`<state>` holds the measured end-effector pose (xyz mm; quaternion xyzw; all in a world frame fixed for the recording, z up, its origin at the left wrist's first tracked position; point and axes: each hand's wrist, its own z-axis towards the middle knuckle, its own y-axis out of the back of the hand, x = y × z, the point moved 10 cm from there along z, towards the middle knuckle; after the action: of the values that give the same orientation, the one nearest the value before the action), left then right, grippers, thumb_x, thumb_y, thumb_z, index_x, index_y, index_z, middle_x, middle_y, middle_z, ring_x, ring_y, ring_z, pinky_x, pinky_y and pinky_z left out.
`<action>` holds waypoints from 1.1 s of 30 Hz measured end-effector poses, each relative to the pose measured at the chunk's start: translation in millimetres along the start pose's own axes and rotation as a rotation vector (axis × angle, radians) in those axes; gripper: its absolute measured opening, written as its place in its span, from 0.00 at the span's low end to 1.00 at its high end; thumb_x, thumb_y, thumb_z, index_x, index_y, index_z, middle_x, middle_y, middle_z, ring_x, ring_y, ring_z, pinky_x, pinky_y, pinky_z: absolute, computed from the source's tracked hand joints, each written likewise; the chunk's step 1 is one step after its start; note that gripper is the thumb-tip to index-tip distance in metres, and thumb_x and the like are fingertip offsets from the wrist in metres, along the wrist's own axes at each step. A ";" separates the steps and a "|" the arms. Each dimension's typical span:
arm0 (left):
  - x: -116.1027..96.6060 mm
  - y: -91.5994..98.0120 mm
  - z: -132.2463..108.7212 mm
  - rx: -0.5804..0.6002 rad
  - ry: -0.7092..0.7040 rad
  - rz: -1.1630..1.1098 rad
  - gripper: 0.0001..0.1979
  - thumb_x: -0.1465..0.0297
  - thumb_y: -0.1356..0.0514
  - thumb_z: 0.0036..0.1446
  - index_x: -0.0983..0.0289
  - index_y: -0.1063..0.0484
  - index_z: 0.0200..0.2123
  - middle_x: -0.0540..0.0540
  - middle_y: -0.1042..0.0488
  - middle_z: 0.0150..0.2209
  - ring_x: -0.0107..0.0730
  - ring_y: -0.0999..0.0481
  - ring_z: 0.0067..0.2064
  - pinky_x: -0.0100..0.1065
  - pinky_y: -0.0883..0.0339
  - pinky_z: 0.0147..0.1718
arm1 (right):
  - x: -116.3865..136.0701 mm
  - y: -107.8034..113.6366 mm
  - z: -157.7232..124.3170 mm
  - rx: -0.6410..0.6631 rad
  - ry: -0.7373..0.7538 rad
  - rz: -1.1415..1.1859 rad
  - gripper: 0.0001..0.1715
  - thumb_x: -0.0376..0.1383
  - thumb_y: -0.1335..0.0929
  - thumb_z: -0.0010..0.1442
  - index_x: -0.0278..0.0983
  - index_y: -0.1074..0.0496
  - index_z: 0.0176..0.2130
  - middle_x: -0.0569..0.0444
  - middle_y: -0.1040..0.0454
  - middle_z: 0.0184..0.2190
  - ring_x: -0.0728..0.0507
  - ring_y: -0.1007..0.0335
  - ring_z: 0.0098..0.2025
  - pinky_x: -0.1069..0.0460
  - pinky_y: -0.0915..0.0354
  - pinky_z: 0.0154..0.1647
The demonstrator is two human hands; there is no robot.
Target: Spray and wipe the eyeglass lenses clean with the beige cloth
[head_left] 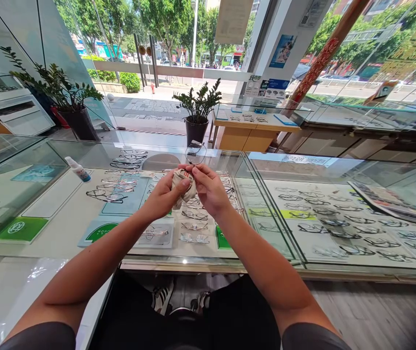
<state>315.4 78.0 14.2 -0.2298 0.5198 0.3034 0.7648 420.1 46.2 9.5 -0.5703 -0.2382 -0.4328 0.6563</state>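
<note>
Above the glass counter I hold a pair of eyeglasses (196,152) with a thin dark rim; one round lens stands up beyond my fingers. My left hand (164,190) is closed on a crumpled beige cleaning cloth (183,188) with red marks, its thumb pressing on top. The cloth hides the other part of the eyeglasses. At the frame, beside the cloth, my right hand (210,188) pinches with thumb and fingers. Both hands nearly touch each other.
A spray bottle (78,169) stands on the left of the counter, near several folded glasses (106,196). More frames (194,226) lie in the display case under the glass. A magazine (393,201) rests at right. Potted plants (197,129) stand by the window.
</note>
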 end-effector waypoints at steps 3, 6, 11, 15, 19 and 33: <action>-1.5 -2.4 0.0 0.036 0.006 0.006 0.26 0.51 0.28 0.65 0.64 0.23 0.54 0.54 0.21 0.41 0.30 0.24 0.38 0.30 0.29 0.39 | -0.5 1.7 1.0 -0.006 -0.005 0.002 0.17 0.49 0.15 0.51 0.45 0.14 0.36 0.54 0.11 0.46 0.40 0.18 0.52 0.43 0.25 0.63; -0.3 0.3 -0.2 0.008 0.019 0.016 0.28 0.52 0.25 0.61 0.64 0.22 0.55 0.54 0.20 0.41 0.32 0.23 0.38 0.31 0.28 0.39 | -1.4 1.7 1.1 -0.008 -0.008 0.010 0.17 0.49 0.15 0.51 0.45 0.14 0.36 0.54 0.11 0.47 0.40 0.18 0.53 0.43 0.25 0.64; -0.2 8.1 -1.4 -0.106 0.007 0.082 0.28 0.53 0.22 0.56 0.65 0.21 0.51 0.54 0.20 0.39 0.31 0.24 0.36 0.32 0.29 0.38 | -4.0 -3.4 -1.4 0.005 -0.015 0.000 0.17 0.50 0.15 0.52 0.45 0.14 0.36 0.54 0.12 0.49 0.39 0.19 0.56 0.41 0.27 0.67; -0.4 13.2 -2.6 -0.167 -0.038 0.098 0.25 0.51 0.24 0.59 0.65 0.19 0.46 0.53 0.21 0.36 0.30 0.26 0.34 0.31 0.32 0.36 | -0.9 -9.8 -4.1 0.028 0.019 -0.040 0.16 0.51 0.16 0.53 0.46 0.14 0.36 0.55 0.11 0.48 0.38 0.19 0.59 0.39 0.31 0.72; 1.6 16.4 -2.9 -0.212 -0.070 0.076 0.25 0.48 0.26 0.61 0.65 0.16 0.45 0.54 0.19 0.37 0.30 0.25 0.36 0.32 0.31 0.38 | 2.6 -13.4 -5.7 0.046 0.044 -0.070 0.15 0.51 0.16 0.55 0.46 0.13 0.37 0.55 0.11 0.48 0.39 0.19 0.58 0.40 0.32 0.72; 8.7 14.5 9.9 -0.094 0.045 -0.002 0.34 0.37 0.32 0.61 0.65 0.14 0.42 0.55 0.18 0.33 0.34 0.23 0.35 0.33 0.30 0.36 | 6.7 2.4 0.3 -0.020 0.017 -0.100 0.18 0.52 0.16 0.52 0.45 0.15 0.35 0.52 0.13 0.49 0.38 0.19 0.54 0.41 0.26 0.62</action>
<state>314.1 96.8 9.0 -0.2728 0.5218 0.3216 0.7415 425.6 44.4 13.7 -0.5604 -0.2566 -0.4721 0.6303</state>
